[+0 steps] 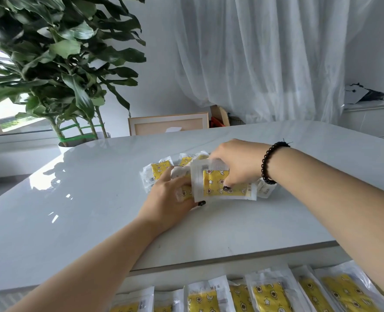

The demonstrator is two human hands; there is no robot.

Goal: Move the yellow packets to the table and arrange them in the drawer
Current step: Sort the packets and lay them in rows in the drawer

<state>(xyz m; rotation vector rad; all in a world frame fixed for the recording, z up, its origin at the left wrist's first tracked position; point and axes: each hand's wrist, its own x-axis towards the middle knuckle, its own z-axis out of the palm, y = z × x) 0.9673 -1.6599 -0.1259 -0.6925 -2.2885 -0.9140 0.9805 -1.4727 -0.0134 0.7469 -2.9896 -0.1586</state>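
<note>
A loose pile of yellow packets [157, 171] in clear white-edged wrappers lies in the middle of the white table [74, 199]. My right hand [238, 163], with a dark bead bracelet on the wrist, grips one yellow packet [220, 188] from above and holds it on edge over the pile. My left hand [168, 197] holds the lower left of that same packet, thumb under its edge. A row of several yellow packets [267, 293] stands in the open drawer [141, 300] below the table's front edge.
A large leafy potted plant [58, 64] stands behind the table's far left corner. A framed picture [168, 124] leans by the white curtain [265, 52]. A white cabinet [371, 113] with a dark item on top is at the far right.
</note>
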